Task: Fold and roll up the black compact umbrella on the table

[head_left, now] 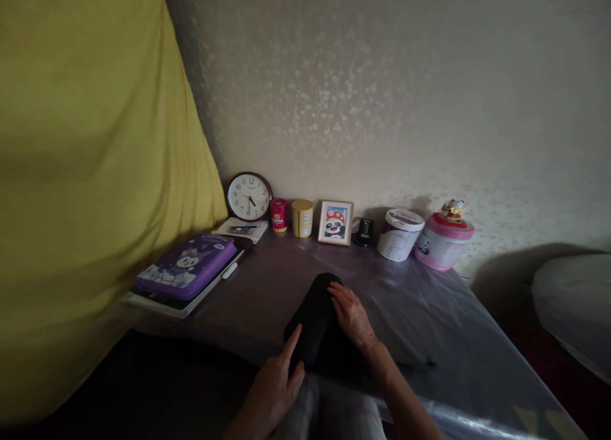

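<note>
A black, soft-looking bundle point(312, 319), perhaps folded cloth, lies at the table's near edge in front of my lap. Its dark surface hides the details, so I cannot tell its exact kind. My right hand point(351, 312) rests along its upper right side, with the fingers stretched out over the surface. At its lower left edge is my left hand point(277, 383), index finger extended along the bundle and thumb apart. The other fingers of the left hand are mostly hidden beneath it. A thin dark part of the bundle or its strap reaches right, beyond my right forearm.
Along the wall stand a round clock point(249, 197), a pink can point(279, 215), a yellow can point(302, 218), a framed panda picture point(335, 223), a black object point(365, 232), a white tub point(400, 236) and a pink tub point(442, 244). Left, a purple case point(188, 265) lies on books beside a yellow curtain point(95, 172).
</note>
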Motion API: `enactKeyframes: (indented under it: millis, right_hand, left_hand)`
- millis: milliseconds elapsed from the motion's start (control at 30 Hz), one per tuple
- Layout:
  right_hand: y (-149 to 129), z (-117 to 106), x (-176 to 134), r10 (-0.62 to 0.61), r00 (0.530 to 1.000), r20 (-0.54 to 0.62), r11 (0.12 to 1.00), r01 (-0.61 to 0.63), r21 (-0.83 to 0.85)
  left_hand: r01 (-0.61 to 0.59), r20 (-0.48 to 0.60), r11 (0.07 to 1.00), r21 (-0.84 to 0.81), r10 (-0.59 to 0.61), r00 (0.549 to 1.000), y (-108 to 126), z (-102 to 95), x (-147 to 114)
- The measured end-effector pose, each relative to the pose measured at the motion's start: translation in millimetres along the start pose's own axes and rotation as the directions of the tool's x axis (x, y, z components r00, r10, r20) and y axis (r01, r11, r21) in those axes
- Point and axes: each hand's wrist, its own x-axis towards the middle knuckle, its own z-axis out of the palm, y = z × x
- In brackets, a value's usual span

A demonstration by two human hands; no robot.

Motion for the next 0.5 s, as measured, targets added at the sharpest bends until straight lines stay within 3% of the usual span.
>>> enactKeyframes:
  millis: [100,200,333,500]
  right_hand:
    - [20,-11,-5,0.207,0.972,-0.113,0.978,-0.203,0.043]
    - [31,-24,-18,0.377,0.915,-0.146,0.926,-0.370,0.069]
    - [29,-32,-37,0.518,0.851,-0.089,0.854,-0.510,0.097]
    - [20,-32,-43,0.605,0.796,-0.027,0.786,-0.592,0.179]
  left_hand:
    - [0.005,0.000,1.000,0.013,-0.005,1.000,1,-0.2,-1]
    - [-0.001,0.003,0.999,0.041,0.001,1.000,4,-0.9,-2]
    - [-0.013,0.007,0.996,0.089,0.013,1.000,9,-2.1,-4]
    - [-0.019,0.014,0.996,0.089,0.018,1.000,7,-2.5,-6]
